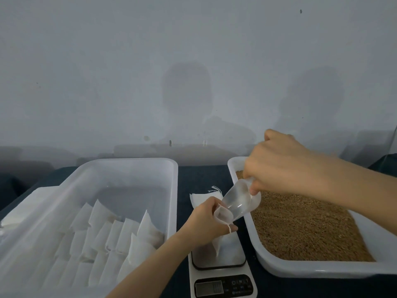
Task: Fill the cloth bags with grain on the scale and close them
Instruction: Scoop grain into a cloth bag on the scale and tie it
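- Left hand (206,220): grasps the neck of one white cloth bag (221,217), fingers curled round the cloth and holding its mouth open. The bag's drawstring (229,228) lies across one finger.
- Bag: hangs from the left hand straight above the scale (219,254), its lower end reaching down to the weighing plate. Whether it rests on the plate cannot be told.
- Right hand (279,164): clenched on the handle of one clear plastic scoop (238,201), above the near-left corner of the grain. The scoop tilts down and to the left, its lip touching the open mouth of the bag.
- Grain (300,229): a brown layer filling one white tray (322,269) just to the right of the scale, below the right forearm.
- Bin (129,162): one white plastic bin to the left of the scale, below the left forearm. It holds closed white bags (120,237) standing in overlapping rows, well over a dozen; the exact number cannot be told.
- Spare bags (199,197): a few flat white ones lie on the dark desk (202,175) behind the scale, between the bin and the tray.
- Flat white cloth (21,209): a pile beside the bin's left wall.
- Writing: the scale's display (208,288) shows no legible figure. The dark button panel (239,283) carries symbols and a line of small print, too small to read.
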Tool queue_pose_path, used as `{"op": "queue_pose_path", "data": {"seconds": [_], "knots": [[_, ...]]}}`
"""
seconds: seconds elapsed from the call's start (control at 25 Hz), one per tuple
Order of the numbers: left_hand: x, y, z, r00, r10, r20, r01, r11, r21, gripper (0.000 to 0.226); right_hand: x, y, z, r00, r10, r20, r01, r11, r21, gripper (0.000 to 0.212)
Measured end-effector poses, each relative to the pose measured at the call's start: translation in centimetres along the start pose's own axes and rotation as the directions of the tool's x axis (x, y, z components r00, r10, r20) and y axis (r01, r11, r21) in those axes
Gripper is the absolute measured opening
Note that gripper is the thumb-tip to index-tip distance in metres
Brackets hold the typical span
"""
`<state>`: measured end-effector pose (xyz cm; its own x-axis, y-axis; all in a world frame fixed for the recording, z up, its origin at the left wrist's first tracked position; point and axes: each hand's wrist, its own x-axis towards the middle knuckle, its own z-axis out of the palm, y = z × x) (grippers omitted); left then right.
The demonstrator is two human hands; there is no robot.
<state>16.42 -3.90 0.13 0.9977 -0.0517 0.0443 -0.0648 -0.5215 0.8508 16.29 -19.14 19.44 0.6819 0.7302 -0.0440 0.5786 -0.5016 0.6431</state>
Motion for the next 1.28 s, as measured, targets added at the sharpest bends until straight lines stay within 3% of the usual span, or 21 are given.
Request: {"op": "queue_pose_path", "data": {"seconds": [0.16, 0.28, 0.36, 0.44, 0.52, 0.6, 0.72, 0.8, 1.08, 1.28], "knots": [[0.2, -0.3, 0.0, 0.999, -0.039, 0.001, 0.039, 0.999, 0.007, 0.042, -0.2, -2.0, -0.3, 0.991, 0.002, -0.13, -0.018, 0.992, -0.124, 0.024], [0.1, -0.5, -0.1, 0.999, -0.048, 0.007, 0.049, 0.999, -0.018, 0.038, -1.3, -1.7, 0.5, 0.959, 0.002, -0.283, -0.038, 0.992, -0.123, 0.008], [0.0, -0.5, 0.0, 0.999, -0.041, 0.0, 0.041, 0.999, -0.029, 0.037, -2.5, -0.2, 1.8, 0.895, 0.108, -0.432, -0.12, 0.993, -0.002, 0.021], [0.0, -0.5, 0.0, 0.999, -0.034, 0.0, 0.034, 0.999, -0.015, 0.035, -3.9, 1.8, 3.6, 0.846, 0.285, -0.45, -0.227, 0.957, 0.179, 0.037], [0.0, -0.5, 0.0, 1.0, -0.026, 0.003, 0.026, 1.0, 0.007, 0.036, -5.5, 3.8, 6.4, 0.815, 0.453, -0.36, -0.344, 0.88, 0.328, 0.044], [-0.1, -0.4, 0.0, 1.0, -0.022, 0.005, 0.022, 1.0, 0.017, 0.036, -6.9, 5.1, 9.8, 0.8, 0.563, -0.21, -0.479, 0.809, 0.342, 0.042], [-0.1, -0.4, 0.0, 1.0, -0.025, 0.0, 0.025, 1.0, 0.012, 0.036, -8.1, 5.5, 14.9, 0.838, 0.542, 0.069, -0.546, 0.83, 0.114, 0.043], [-0.2, -0.4, 0.0, 1.0, -0.028, -0.006, 0.028, 1.0, 0.01, 0.036, -8.2, 4.7, 17.2, 0.848, 0.504, 0.163, -0.523, 0.846, 0.103, 0.044], [-0.2, -0.4, 0.0, 1.0, -0.024, -0.017, 0.024, 1.0, 0.015, 0.035, -6.8, 0.9, 20.5, 0.865, 0.484, 0.136, -0.501, 0.813, 0.296, 0.039], [-0.3, -0.4, 0.0, 0.999, -0.031, -0.017, 0.031, 0.999, 0.017, 0.036, -6.3, 0.2, 21.8, 0.843, 0.508, 0.178, -0.53, 0.724, 0.442, 0.041]]}}
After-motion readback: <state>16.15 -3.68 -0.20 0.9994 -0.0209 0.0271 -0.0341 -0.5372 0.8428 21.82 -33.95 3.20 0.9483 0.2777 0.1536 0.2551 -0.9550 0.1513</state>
